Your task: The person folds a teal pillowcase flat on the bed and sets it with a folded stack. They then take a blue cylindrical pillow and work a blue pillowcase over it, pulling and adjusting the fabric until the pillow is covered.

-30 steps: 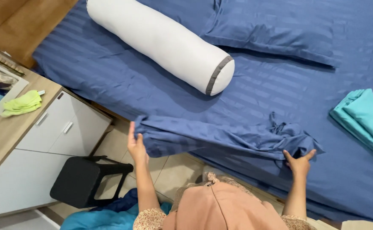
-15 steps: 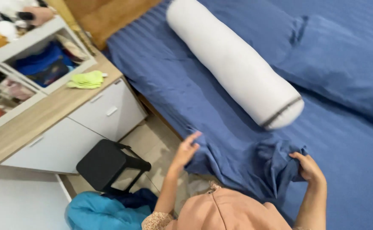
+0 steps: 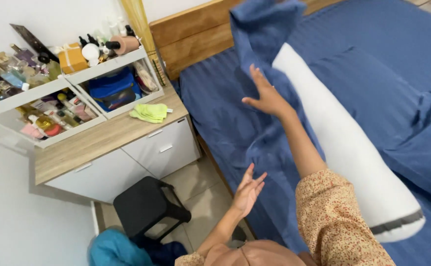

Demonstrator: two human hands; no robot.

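Reaching over blue sheet (image 3: 235, 123), right hand (image 3: 267, 96) and left hand (image 3: 249, 189) (both spread, fingers splayed), holding nothing.

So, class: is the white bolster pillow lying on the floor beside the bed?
No, the white bolster pillow lies on the bed, on its blue sheet beside a blue pillow.

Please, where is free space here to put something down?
Bare wood on the light wooden dresser top, left of the folded green cloth. Bare tiles between the black stool and blue bed. The white shelves are crowded with bottles.
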